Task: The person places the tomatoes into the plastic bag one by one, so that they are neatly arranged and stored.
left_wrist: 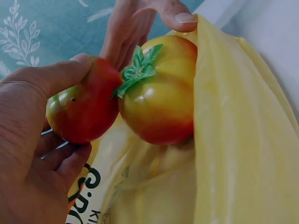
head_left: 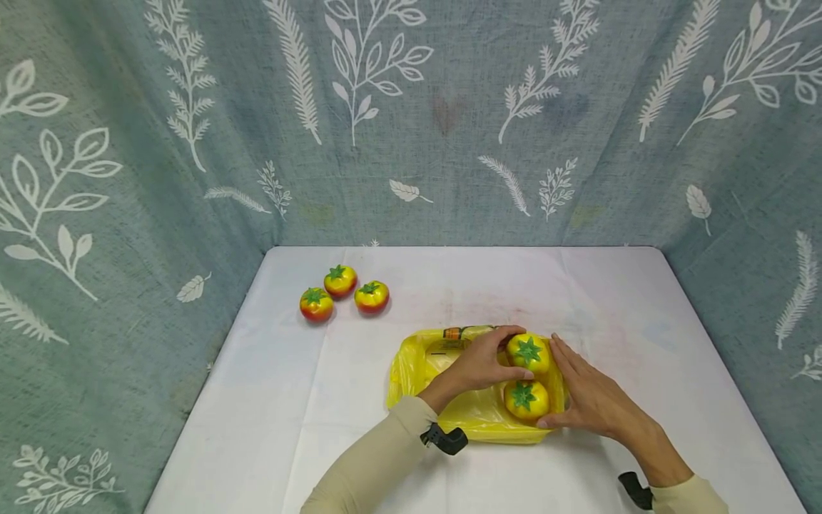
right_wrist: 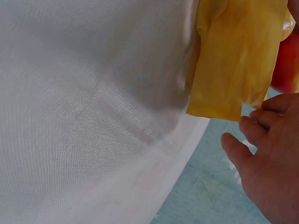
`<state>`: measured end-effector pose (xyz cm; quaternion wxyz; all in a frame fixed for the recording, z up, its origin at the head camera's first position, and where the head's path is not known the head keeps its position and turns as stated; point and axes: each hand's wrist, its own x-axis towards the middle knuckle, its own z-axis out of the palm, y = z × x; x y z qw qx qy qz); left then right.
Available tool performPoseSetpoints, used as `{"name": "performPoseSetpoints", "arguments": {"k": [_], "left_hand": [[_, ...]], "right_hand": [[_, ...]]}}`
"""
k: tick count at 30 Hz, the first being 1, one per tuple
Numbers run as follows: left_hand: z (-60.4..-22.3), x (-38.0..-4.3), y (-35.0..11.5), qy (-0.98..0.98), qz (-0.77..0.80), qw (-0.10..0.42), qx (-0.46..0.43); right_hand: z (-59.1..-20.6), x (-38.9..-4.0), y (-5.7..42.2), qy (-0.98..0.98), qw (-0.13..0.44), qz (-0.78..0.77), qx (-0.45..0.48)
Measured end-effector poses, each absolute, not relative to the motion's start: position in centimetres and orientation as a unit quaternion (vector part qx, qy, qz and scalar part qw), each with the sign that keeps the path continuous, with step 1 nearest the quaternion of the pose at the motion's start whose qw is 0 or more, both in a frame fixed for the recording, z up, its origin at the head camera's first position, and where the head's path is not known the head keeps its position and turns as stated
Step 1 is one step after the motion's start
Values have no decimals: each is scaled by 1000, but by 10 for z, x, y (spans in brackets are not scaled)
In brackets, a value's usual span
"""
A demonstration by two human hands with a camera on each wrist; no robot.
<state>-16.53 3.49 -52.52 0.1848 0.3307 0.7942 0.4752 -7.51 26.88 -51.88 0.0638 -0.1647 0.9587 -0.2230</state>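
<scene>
My left hand [head_left: 480, 363] grips a toy tomato [head_left: 534, 348], yellow and red with a green leafy top, between thumb and fingers. It is held over the right end of an opened yellow plastic bag [head_left: 406, 371]. A second toy tomato [head_left: 528, 408] sits nearer me, against the bag's right end; in the left wrist view the held tomato [left_wrist: 88, 105] touches this other tomato [left_wrist: 163, 93]. My right hand [head_left: 594, 392] spans the bag's right end, fingers extended, with its thumb by the near corner. In the right wrist view its fingers [right_wrist: 252, 128] lie beside the bag's edge.
Three more toy tomatoes [head_left: 340, 281] stand grouped at the back left of the white-covered table [head_left: 347, 400]. A leaf-patterned grey-green curtain [head_left: 443, 171] hangs behind the table and along both sides. Dark lettering shows on the bag.
</scene>
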Motion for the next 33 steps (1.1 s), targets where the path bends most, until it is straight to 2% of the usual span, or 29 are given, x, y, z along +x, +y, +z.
{"name": "performPoseSetpoints", "arguments": {"k": [16, 33], "left_hand": [[-536, -168, 40, 800, 469, 180, 328], [-552, -170, 45, 829, 431, 204, 291]], "right_hand": [[-517, -73, 269, 958, 51, -221, -176], [-520, -74, 269, 959, 53, -219, -170]]}}
